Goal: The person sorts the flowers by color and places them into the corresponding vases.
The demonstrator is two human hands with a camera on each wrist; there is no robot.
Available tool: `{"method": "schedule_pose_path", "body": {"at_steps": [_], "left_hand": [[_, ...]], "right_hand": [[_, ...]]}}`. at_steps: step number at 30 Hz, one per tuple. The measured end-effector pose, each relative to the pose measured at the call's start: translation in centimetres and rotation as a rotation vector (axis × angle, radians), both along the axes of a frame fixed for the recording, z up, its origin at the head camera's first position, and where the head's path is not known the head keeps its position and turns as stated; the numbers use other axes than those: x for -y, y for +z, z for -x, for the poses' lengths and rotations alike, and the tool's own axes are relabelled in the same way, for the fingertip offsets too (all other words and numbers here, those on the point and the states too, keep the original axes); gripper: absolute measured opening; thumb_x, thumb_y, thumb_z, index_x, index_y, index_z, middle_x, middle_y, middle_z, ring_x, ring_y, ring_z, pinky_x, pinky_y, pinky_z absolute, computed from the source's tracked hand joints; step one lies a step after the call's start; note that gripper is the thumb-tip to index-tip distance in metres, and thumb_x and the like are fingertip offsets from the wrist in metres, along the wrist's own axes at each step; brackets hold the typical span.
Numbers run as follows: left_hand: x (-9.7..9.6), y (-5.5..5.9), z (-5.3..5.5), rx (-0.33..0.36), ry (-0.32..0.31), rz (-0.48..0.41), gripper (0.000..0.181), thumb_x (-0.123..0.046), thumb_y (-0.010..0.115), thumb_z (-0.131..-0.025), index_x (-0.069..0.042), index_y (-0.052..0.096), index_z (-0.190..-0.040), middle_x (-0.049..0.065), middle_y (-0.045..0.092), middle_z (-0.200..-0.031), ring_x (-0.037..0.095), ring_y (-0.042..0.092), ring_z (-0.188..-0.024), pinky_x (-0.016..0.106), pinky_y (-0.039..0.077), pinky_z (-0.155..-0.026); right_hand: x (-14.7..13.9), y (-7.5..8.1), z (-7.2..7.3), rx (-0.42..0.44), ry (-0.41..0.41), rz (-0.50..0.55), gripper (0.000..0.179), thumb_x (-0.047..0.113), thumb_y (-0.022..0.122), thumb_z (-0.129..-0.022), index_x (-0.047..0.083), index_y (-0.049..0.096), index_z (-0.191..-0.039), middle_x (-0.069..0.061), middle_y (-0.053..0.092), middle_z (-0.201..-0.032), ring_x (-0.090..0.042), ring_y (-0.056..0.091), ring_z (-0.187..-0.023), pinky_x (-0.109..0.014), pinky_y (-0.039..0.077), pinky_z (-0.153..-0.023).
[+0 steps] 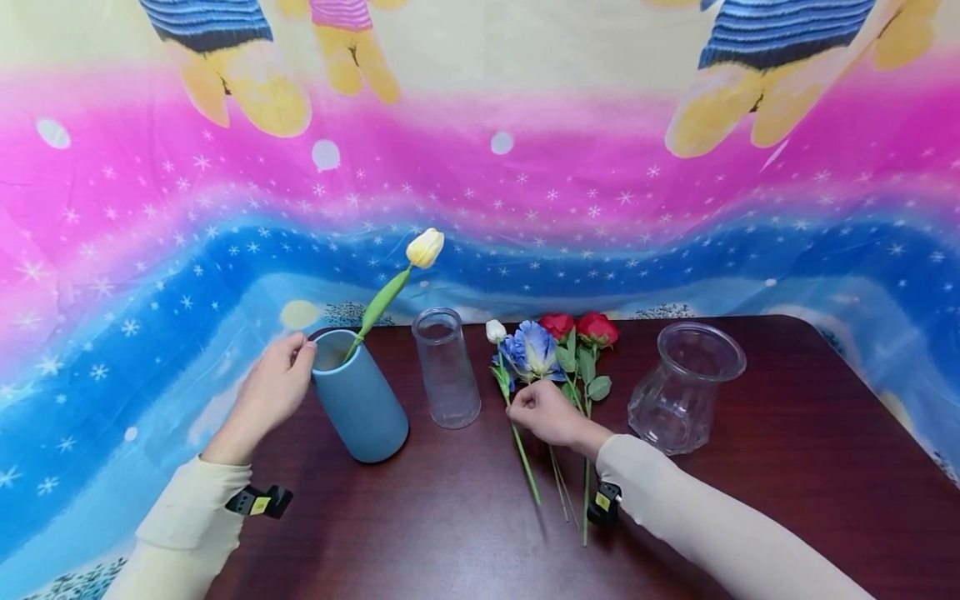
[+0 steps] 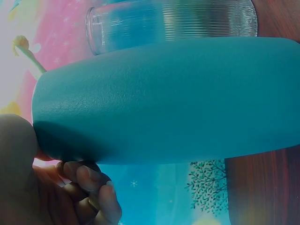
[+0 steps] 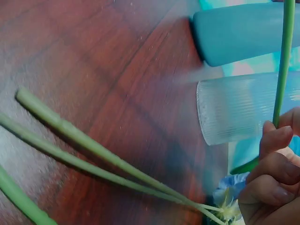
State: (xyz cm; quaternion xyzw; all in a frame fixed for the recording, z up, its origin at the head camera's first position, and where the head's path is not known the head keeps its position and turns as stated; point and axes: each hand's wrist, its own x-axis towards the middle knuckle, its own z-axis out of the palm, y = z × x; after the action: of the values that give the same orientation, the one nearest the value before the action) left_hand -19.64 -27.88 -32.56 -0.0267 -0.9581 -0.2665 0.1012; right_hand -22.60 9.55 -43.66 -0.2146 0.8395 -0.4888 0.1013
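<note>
My left hand point(image 1: 273, 387) grips the rim of a blue-grey vase point(image 1: 363, 404), thumb at the mouth and curled fingers against its side in the left wrist view. A pale yellow tulip point(image 1: 425, 248) stands in that vase, leaning right. My right hand point(image 1: 551, 414) pinches the green stem point(image 3: 284, 61) of a white tulip point(image 1: 496, 331) between thumb and forefinger. Right beside that hand lie a blue flower point(image 1: 534, 350) and two red roses point(image 1: 597, 329) with leafy stems on the table. Part of their stems is hidden under my right hand and wrist.
A ribbed clear glass vase point(image 1: 448, 371) stands right of the blue-grey one. Farther right is a wide-mouthed glass vase point(image 1: 678, 392). The dark wooden table point(image 1: 450, 525) ends at a printed cloth backdrop point(image 1: 480, 192).
</note>
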Motion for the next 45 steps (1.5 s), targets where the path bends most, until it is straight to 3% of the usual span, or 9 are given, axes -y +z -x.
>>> {"method": "schedule_pose_path", "body": {"at_steps": [6, 14, 19, 29, 34, 41, 45], "left_hand": [[-0.1, 0.0, 0.1, -0.002, -0.005, 0.004, 0.044, -0.040, 0.027, -0.109, -0.009, 0.042, -0.080, 0.009, 0.043, -0.076, 0.023, 0.039, -0.065, 0.035, 0.034, -0.057], [-0.2, 0.1, 0.1, -0.005, -0.001, 0.003, 0.044, -0.040, 0.028, -0.109, -0.009, 0.042, -0.080, 0.010, 0.043, -0.077, 0.024, 0.040, -0.065, 0.035, 0.034, -0.057], [-0.2, 0.1, 0.1, -0.004, 0.008, 0.005, 0.043, -0.039, 0.029, -0.109, -0.010, 0.042, -0.080, 0.010, 0.043, -0.077, 0.024, 0.040, -0.066, 0.035, 0.034, -0.057], [-0.3, 0.1, 0.1, -0.006, 0.008, 0.000, 0.042, -0.037, 0.030, -0.109, -0.010, 0.043, -0.080, 0.010, 0.044, -0.077, 0.024, 0.041, -0.065, 0.035, 0.035, -0.057], [-0.3, 0.1, 0.1, -0.007, 0.012, 0.001, 0.042, -0.038, 0.029, -0.109, -0.010, 0.042, -0.080, 0.010, 0.043, -0.077, 0.024, 0.041, -0.066, 0.035, 0.034, -0.057], [-0.2, 0.1, 0.0, -0.009, 0.014, 0.006, 0.043, -0.038, 0.029, -0.109, -0.010, 0.043, -0.080, 0.010, 0.044, -0.077, 0.024, 0.041, -0.067, 0.035, 0.035, -0.057], [-0.2, 0.1, 0.0, -0.007, 0.016, 0.006, 0.042, -0.038, 0.029, -0.109, -0.010, 0.042, -0.080, 0.010, 0.044, -0.078, 0.024, 0.041, -0.067, 0.035, 0.035, -0.057]], "right_hand": [[0.3, 0.5, -0.6, -0.030, -0.037, 0.083, 0.025, 0.004, 0.061, -0.092, -0.002, 0.059, -0.068, 0.008, 0.039, -0.057, -0.004, 0.032, -0.052, -0.021, 0.036, -0.060], [0.5, 1.0, -1.0, -0.102, -0.112, 0.130, 0.017, 0.002, 0.062, -0.090, -0.001, 0.070, -0.076, 0.008, 0.041, -0.056, -0.001, 0.034, -0.051, -0.020, 0.034, -0.056], [0.7, 1.2, -1.1, -0.133, -0.175, 0.158, 0.019, 0.002, 0.060, -0.090, -0.002, 0.067, -0.073, 0.008, 0.042, -0.054, -0.001, 0.034, -0.051, -0.020, 0.032, -0.054], [1.1, 1.5, -2.1, -0.099, -0.263, 0.294, 0.021, 0.005, 0.062, -0.095, -0.002, 0.066, -0.075, 0.006, 0.048, -0.058, -0.002, 0.035, -0.051, -0.020, 0.031, -0.054], [1.2, 1.6, -2.3, -0.116, -0.259, 0.358, 0.018, 0.007, 0.064, -0.096, -0.006, 0.070, -0.086, 0.006, 0.054, -0.062, 0.000, 0.037, -0.050, -0.020, 0.031, -0.051], [1.8, 2.2, -2.6, -0.171, -0.246, 0.463, 0.016, 0.004, 0.065, -0.096, -0.009, 0.071, -0.088, 0.009, 0.054, -0.061, 0.001, 0.035, -0.049, -0.019, 0.031, -0.050], [2.6, 2.6, -3.0, -0.184, -0.289, 0.531, 0.017, 0.002, 0.064, -0.095, -0.013, 0.071, -0.090, 0.012, 0.057, -0.061, 0.001, 0.044, -0.054, -0.018, 0.039, -0.053]]}}
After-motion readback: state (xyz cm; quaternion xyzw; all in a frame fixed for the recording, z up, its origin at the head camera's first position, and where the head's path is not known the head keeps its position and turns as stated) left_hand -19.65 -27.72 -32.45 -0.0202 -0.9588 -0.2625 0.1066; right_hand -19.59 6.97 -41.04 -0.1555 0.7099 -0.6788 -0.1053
